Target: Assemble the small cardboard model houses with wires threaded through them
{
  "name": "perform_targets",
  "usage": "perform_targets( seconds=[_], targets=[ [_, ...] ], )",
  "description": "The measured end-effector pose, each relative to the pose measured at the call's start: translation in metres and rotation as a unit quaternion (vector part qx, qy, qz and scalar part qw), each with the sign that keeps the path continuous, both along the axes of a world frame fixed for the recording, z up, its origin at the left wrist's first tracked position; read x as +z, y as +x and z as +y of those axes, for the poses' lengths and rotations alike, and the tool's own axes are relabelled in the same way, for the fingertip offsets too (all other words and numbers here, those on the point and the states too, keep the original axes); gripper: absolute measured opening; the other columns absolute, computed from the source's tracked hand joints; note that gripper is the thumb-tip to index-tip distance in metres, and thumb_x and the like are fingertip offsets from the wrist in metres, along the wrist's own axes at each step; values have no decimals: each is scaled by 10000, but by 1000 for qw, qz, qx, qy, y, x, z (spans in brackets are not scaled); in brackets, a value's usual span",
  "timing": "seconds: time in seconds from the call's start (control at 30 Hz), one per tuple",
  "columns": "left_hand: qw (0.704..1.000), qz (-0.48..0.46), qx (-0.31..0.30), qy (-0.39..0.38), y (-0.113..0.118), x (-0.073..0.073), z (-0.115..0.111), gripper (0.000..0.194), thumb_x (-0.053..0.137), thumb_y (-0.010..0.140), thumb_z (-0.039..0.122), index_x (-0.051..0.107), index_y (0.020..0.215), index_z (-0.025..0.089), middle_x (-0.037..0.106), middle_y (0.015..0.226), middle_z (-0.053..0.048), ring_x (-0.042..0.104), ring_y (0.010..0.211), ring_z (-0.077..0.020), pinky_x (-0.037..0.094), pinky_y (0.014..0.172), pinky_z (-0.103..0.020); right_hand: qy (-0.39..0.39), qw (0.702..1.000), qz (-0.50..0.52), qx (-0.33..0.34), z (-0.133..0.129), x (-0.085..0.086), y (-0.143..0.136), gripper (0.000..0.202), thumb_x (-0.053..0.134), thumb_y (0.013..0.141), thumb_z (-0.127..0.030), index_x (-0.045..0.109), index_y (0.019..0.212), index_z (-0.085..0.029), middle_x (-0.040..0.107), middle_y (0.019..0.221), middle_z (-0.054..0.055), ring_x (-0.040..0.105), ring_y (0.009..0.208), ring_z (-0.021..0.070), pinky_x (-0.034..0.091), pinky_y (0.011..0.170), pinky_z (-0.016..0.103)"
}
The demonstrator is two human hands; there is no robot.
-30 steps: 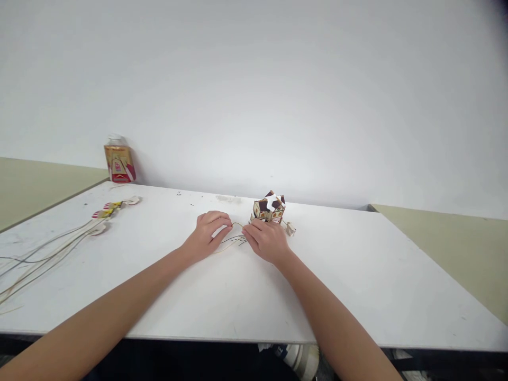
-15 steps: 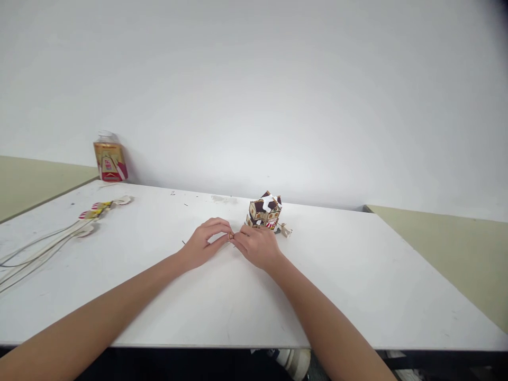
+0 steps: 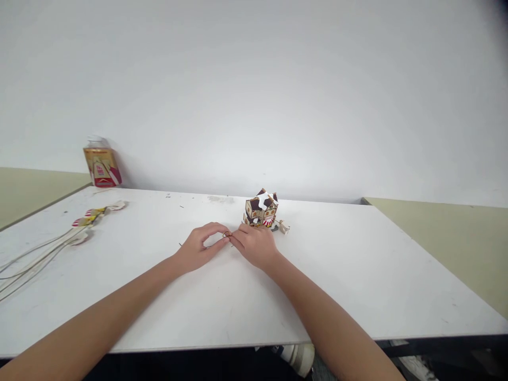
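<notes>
My left hand (image 3: 203, 244) and my right hand (image 3: 254, 245) meet fingertip to fingertip over the middle of the white table (image 3: 190, 312). Between them is a small thin brown ring-like piece (image 3: 226, 234), pinched by the fingers of both hands; its exact kind is too small to make out. Just behind my right hand stands a little model house (image 3: 262, 207) with dark roofs, white snow-like patches and a red-striped awning. A small pale piece (image 3: 283, 227) lies at the house's right side.
A bottle with a gold and red label (image 3: 102, 165) stands at the back left by the wall. Nearer on the left lie flat sticks or strips (image 3: 43, 253) with red-striped and yellow pieces (image 3: 89, 217). Small dark scraps dot the table.
The view has shifted slightly. The ring-like piece shows more plainly between the fingertips, and the left thumb and fingers have changed their hold a little.
</notes>
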State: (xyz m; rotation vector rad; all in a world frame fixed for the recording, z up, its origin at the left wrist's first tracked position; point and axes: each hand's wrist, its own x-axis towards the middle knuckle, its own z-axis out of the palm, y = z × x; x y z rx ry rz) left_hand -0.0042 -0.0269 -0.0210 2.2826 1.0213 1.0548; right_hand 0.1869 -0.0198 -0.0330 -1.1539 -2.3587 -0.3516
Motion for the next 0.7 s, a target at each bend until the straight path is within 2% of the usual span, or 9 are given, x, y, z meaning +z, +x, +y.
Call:
perform_targets(
  seconds=[0.4, 0.7],
  targets=[
    [997, 20, 58, -48, -2, 2, 0, 234, 575, 841, 425, 676, 901, 223, 715, 917, -27, 656, 858, -181, 534, 768, -286, -3, 1000, -4, -5, 0, 3, 1, 468, 339, 984, -436, 676, 760, -202, 640, 716, 8, 523, 530, 70, 193, 484, 249],
    [994, -2, 62, -89, -4, -2, 2, 251, 604, 826, 453, 680, 872, 219, 704, 882, -26, 639, 838, -174, 510, 781, -297, -19, 1000, 6, -4, 0, 3, 1, 482, 324, 988, -439, 680, 760, -205, 633, 706, 9, 528, 551, 73, 194, 488, 256]
  ],
)
